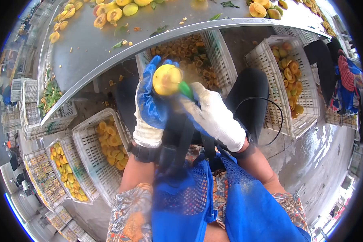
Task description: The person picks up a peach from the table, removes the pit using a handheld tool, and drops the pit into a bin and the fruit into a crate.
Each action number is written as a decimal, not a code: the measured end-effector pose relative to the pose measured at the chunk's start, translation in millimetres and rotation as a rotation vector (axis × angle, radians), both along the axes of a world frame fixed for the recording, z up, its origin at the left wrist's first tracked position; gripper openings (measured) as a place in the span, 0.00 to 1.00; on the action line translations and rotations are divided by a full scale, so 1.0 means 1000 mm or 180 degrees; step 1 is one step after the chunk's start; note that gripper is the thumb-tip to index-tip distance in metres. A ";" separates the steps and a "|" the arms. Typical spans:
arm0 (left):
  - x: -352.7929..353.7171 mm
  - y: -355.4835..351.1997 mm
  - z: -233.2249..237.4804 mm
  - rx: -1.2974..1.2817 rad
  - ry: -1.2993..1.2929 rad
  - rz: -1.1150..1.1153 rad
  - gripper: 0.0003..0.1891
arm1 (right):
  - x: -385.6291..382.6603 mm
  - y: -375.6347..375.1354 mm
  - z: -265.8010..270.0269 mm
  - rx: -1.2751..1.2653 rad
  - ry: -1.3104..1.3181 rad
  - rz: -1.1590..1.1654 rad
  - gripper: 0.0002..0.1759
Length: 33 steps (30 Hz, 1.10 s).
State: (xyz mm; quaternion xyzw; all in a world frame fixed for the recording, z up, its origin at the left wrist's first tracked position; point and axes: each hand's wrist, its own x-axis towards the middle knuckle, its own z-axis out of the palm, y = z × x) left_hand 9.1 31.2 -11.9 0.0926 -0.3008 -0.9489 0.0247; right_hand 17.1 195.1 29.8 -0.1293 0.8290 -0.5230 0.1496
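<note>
My left hand [149, 107], in a blue-palmed glove, is curled round a yellow fruit [166, 80], fingers wrapped behind it and their tips showing over its top. The fruit sits in front of me at 12 o'clock, held up off every surface, below the table edge and above the crate ahead. My right hand [213, 117], in a white knit glove, is at 3 o'clock of the fruit and clenched on a green-handled tool [186, 90]. The tool's front end meets the fruit's right side; its working end is blurred, so I cannot tell its shape. Both hands are close together, almost touching at the fruit. A dark band [143, 153] circles my left wrist. Below my arms, at 6 o'clock, hangs my blue mesh apron [230, 201], and a thin black cable [279, 117] loops at 3 o'clock beside my dark knee.

Just behind the fruit, at 12 o'clock, a white crate [226, 70] holds orange pieces. At 2 o'clock a second crate [310, 101] holds cut yellow halves. At 8 o'clock a third crate [86, 133] holds more halves, with a fourth [52, 150] just beside it, further out. Across the top, from 10 to 1 o'clock, runs a grey metal table [92, 44] with whole and cut fruit heaped [113, 14] at its far side and scraps scattered over it. At 9 o'clock a basket [66, 113] holds green leaves
</note>
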 end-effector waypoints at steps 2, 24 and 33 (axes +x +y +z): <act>-0.001 0.007 0.012 -0.0397 -0.0142 0.0052 0.26 | 0.007 -0.004 -0.003 0.0015 0.0175 0.0056 0.15; 0.000 -0.003 -0.019 -0.1440 -0.0824 -0.0641 0.31 | 0.016 -0.003 -0.047 -0.1132 -0.2110 0.0778 0.16; 0.000 0.009 -0.009 -0.1665 -0.1163 -0.0848 0.30 | 0.019 0.010 -0.041 -0.3014 -0.4512 0.0727 0.22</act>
